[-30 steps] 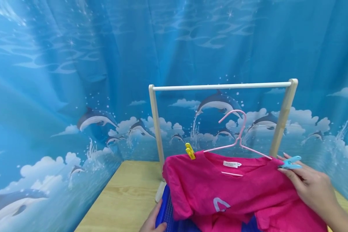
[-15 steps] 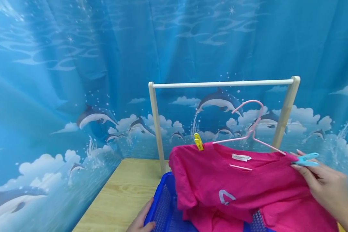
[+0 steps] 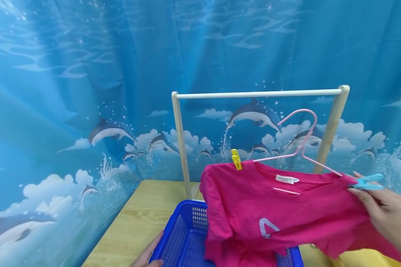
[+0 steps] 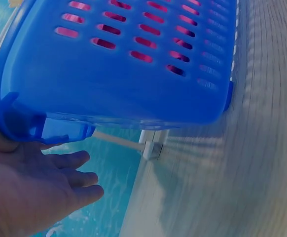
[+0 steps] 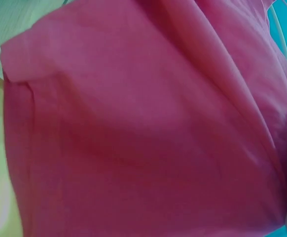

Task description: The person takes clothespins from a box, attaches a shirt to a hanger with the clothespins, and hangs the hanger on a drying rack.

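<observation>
A pink T-shirt point(image 3: 240, 207) hangs on a pink clothes hanger point(image 3: 299, 150), its hook pointing up. On one shoulder sits a yellow clothespin point(image 3: 236, 159), on the other a light blue clothespin point(image 3: 367, 182). My right hand point(image 3: 392, 211) pinches the shirt's shoulder beside the light blue clothespin and holds it up. In the right wrist view the shirt point(image 5: 133, 118) fills most of the picture. My left hand point(image 3: 148, 254) holds the rim of a blue plastic basket point(image 3: 173, 230); in the left wrist view several fingers point(image 4: 82, 195) stretch out under the basket's rim. The shirt's lower part hangs over the basket.
Behind stands a drying rack with a white bar point(image 3: 257, 94) and wooden posts. A yellow item point(image 3: 371, 258) shows at the lower right, below the shirt. The wooden table point(image 3: 137, 211) carries the basket, and a dolphin-print curtain point(image 3: 70, 92) surrounds it.
My right hand has carried the shirt and hanger to the right and slightly up. My left hand has drawn the basket to the left, so more of its inside shows.
</observation>
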`<state>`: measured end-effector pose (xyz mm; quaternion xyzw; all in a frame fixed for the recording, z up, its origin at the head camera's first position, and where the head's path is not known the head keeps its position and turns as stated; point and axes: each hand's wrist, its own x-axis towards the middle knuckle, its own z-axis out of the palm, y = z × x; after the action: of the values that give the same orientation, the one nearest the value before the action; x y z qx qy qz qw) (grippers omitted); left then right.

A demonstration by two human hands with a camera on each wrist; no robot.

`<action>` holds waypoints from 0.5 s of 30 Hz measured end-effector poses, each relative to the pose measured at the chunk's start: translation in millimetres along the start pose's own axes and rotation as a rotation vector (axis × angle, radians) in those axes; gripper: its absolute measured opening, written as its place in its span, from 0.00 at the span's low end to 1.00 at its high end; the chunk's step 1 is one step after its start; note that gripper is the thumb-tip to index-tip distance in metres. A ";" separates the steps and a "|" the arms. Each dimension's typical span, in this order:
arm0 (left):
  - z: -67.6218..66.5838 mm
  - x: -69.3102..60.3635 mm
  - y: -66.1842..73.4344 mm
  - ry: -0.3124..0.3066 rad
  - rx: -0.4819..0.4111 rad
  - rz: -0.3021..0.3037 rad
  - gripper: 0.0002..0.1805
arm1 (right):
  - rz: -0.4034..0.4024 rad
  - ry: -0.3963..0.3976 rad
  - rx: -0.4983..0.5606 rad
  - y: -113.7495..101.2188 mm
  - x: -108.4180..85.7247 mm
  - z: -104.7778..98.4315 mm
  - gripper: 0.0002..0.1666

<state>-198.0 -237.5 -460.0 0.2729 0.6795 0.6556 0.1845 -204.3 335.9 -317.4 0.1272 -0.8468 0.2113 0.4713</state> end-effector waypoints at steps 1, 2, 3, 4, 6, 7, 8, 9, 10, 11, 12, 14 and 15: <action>-2.1 -1.7 0.1 -0.006 -0.003 -0.008 0.36 | 0.005 -0.005 0.009 0.8 0.2 -0.6 0.09; -3.9 -3.4 0.6 -0.006 -0.015 -0.030 0.36 | 0.008 -0.005 0.012 1.7 0.2 -1.1 0.09; -5.6 -4.9 1.1 -0.007 -0.023 -0.038 0.37 | 0.013 -0.007 0.012 2.5 0.4 -1.8 0.09; -7.3 -6.4 1.7 -0.009 -0.039 -0.056 0.37 | 0.018 -0.006 0.005 3.4 0.4 -2.3 0.08; -10.1 -9.7 3.3 0.006 -0.070 -0.110 0.36 | 0.026 -0.016 -0.002 5.3 0.2 -3.1 0.09; -11.6 -11.4 3.9 0.016 -0.073 -0.125 0.36 | 0.027 -0.016 0.001 6.3 0.2 -3.5 0.09; -13.0 -12.9 4.6 0.032 -0.089 -0.152 0.36 | 0.032 -0.017 -0.003 7.0 0.2 -4.1 0.10; -14.3 -14.4 5.3 0.047 -0.095 -0.169 0.35 | 0.033 -0.018 0.006 7.7 0.4 -4.5 0.11; -15.7 -15.8 5.8 0.062 -0.105 -0.185 0.35 | 0.037 -0.018 0.022 8.2 0.6 -4.9 0.12; -17.3 -16.9 6.2 0.074 -0.104 -0.193 0.35 | 0.040 -0.010 0.038 9.1 0.9 -5.3 0.12; -18.8 -18.1 6.5 0.092 -0.103 -0.199 0.35 | 0.050 0.002 0.048 9.4 0.9 -5.9 0.11; -21.7 -20.3 6.9 0.116 -0.092 -0.209 0.34 | 0.074 0.026 0.068 10.0 1.5 -7.2 0.10; -23.1 -21.3 7.4 0.124 -0.092 -0.218 0.34 | 0.084 0.039 0.084 10.3 1.8 -7.4 0.10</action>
<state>-194.4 -268.9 -453.3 0.1474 0.6844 0.6778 0.2247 -204.0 348.5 -314.8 0.1068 -0.8324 0.2686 0.4728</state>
